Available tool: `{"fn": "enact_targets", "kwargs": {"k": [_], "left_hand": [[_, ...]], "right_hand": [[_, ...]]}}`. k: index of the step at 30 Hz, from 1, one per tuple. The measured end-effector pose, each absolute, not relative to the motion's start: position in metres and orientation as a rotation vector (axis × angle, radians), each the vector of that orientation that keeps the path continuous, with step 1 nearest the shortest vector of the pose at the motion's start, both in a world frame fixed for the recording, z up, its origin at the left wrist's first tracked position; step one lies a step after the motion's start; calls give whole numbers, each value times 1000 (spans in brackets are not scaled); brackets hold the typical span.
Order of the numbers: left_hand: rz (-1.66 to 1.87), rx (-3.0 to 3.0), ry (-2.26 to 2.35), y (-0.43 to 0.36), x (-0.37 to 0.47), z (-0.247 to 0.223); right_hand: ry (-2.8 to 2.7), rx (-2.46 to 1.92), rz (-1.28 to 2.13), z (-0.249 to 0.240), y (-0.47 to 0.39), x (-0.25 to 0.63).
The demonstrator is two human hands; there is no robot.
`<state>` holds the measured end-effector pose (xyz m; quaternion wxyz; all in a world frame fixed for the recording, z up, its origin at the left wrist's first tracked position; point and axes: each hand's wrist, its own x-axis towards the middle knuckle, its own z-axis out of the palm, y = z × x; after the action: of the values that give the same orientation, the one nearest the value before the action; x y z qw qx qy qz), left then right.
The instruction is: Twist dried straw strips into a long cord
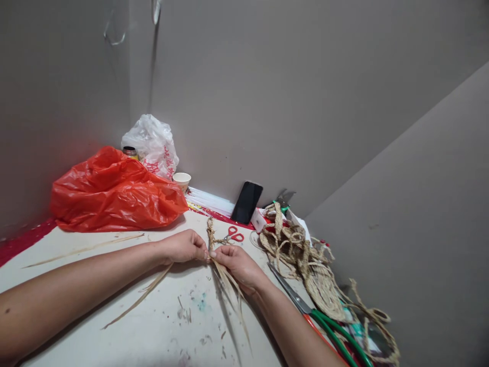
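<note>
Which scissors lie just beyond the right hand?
The small red-handled scissors, beyond the right hand pinching straw strands; the large green-handled scissors lie to its right.

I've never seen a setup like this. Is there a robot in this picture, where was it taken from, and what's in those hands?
There is no robot here, just a person's two bare hands. The one picture comes from a camera worn on the head, looking forward and down, so both forearms reach in from below.

The left hand and right hand meet, pinching pale dry strands. Just beyond the fingertips lies a narrow braided piece.

On the pale tabletop, red-handled scissors lie beyond the right hand. To the right are green-handled shears and a heap of braided cord. Toward the back are a red plastic bag, a white bag, a paper cup and a dark phone.
</note>
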<state>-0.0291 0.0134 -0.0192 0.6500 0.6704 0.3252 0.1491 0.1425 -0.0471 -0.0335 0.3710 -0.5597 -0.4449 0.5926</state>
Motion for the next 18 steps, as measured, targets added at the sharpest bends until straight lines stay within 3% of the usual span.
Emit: {"fn": "enact_targets", "kwargs": {"k": [14,18], "left_hand": [[259,1404,850,26,-31,-10],[163,1729,978,37,-44,6]], "right_hand": [[-1116,-1321,1689,-24,-49,145],[-1097,-1277,1728,-24,-48,147]]}}
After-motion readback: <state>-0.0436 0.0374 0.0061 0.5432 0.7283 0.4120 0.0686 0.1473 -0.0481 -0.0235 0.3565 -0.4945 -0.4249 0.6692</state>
